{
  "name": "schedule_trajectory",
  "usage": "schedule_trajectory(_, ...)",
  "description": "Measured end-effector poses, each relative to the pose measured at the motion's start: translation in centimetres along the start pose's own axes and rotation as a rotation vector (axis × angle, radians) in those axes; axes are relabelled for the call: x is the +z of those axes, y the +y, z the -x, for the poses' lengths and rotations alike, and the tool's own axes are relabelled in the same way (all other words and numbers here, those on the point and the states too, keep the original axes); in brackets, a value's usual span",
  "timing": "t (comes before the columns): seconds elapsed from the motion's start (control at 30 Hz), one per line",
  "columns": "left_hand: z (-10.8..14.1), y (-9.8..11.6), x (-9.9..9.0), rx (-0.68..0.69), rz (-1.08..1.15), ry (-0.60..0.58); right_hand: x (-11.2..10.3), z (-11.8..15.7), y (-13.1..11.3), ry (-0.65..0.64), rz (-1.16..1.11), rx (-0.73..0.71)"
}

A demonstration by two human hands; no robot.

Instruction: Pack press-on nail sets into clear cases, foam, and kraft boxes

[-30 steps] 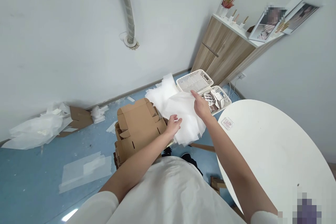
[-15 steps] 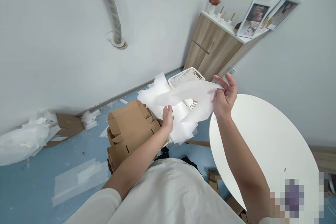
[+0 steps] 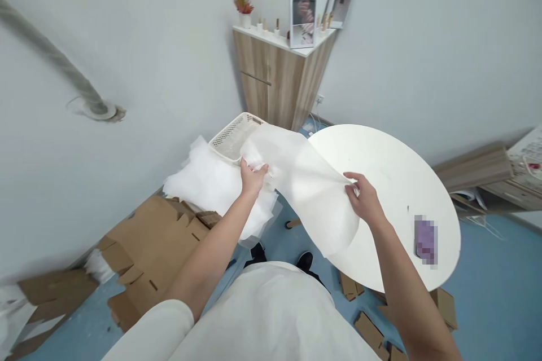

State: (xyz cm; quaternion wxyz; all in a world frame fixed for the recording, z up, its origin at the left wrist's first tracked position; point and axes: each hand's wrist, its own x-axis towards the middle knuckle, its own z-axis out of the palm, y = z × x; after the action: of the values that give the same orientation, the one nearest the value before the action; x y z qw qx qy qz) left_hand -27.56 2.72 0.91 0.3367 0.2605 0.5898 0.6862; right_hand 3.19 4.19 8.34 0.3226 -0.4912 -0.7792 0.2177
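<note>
A thin white foam sheet (image 3: 305, 175) stretches between my two hands, partly over the round white table (image 3: 393, 163). My left hand (image 3: 253, 176) pinches its left end, beside the white perforated basket (image 3: 218, 138). Its right edge is gripped between the thumb and fingers of my right hand (image 3: 362, 194), above the table. A pile of white foam sheets (image 3: 203, 180) lies below and left of my left hand. The basket's contents are partly hidden by the sheet.
Flattened brown cardboard boxes (image 3: 156, 237) lie at the lower left. A wooden cabinet (image 3: 279, 76) with picture frames stands in the corner. A blurred purple object (image 3: 425, 240) rests on the table. Small boxes (image 3: 370, 331) are on the floor.
The view has turned right. The foam sheet has moved over the table's left side and is spread wider. My left hand has closed on its left end.
</note>
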Motion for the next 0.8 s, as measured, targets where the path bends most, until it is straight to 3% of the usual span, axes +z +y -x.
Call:
schedule_trajectory(0.13,1.3,-1.5,7.0,0.066,-0.163,-0.121,-2.9,5.7,5.9,0.066,-0.048,0.282)
schedule_trajectory(0.23,2.5,-3.0,12.0,0.029,-0.252,-0.166,-4.2,9.7,9.4,0.231,-0.225,0.493)
schedule_trajectory(0.4,5.4,-5.1,20.1,-0.093,-0.293,-0.268,-4.8,15.0,14.4,0.447,-0.484,0.736)
schedule_trajectory(0.5,7.6,-5.7,23.5,-0.267,-0.271,-0.346,-4.0,17.2,16.5,0.566,-0.569,0.882)
schedule_trajectory(0.6,10.9,-6.4,24.1,-0.513,-0.314,-0.523,-2.6,18.3,17.8,0.649,-0.612,1.002)
schedule_trajectory(0.73,16.2,-7.7,21.9,-0.758,-0.502,-0.758,-0.8,18.9,18.6,0.631,-0.581,1.055)
schedule_trajectory(0.8,18.1,-8.4,20.8,-0.768,-0.558,-0.797,-0.1,19.1,18.9,0.567,-0.547,1.066)
